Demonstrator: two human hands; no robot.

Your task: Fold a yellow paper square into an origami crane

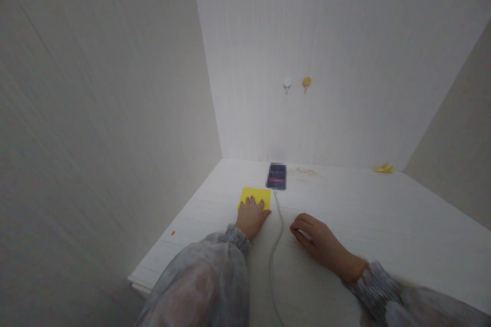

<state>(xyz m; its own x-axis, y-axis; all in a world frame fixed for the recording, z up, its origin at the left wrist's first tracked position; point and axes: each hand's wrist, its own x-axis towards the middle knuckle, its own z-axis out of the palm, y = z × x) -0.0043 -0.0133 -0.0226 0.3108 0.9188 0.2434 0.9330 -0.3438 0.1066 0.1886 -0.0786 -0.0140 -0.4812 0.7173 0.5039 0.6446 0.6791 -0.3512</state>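
Note:
My left hand (252, 217) lies flat on a yellow square sheet of paper (256, 192), its fingers spread over the near part. The hand covers much of the sheet's lower edge. To the right, my right hand (320, 242) rests on the white tabletop (383, 219) with its fingers curled together. Nothing shows between its fingertips. Between the two hands runs a pale cable (273, 253), leading up towards a dark, pixelated phone-like rectangle (276, 177) just beyond the sheet.
A folded yellow piece (383, 168) lies in the far right corner. Brownish marks (305, 171) stain the table's back edge. A small orange bit (173, 233) sits at the left. Two hooks, one white (287, 84) and one yellowish (306, 83), are on the back wall.

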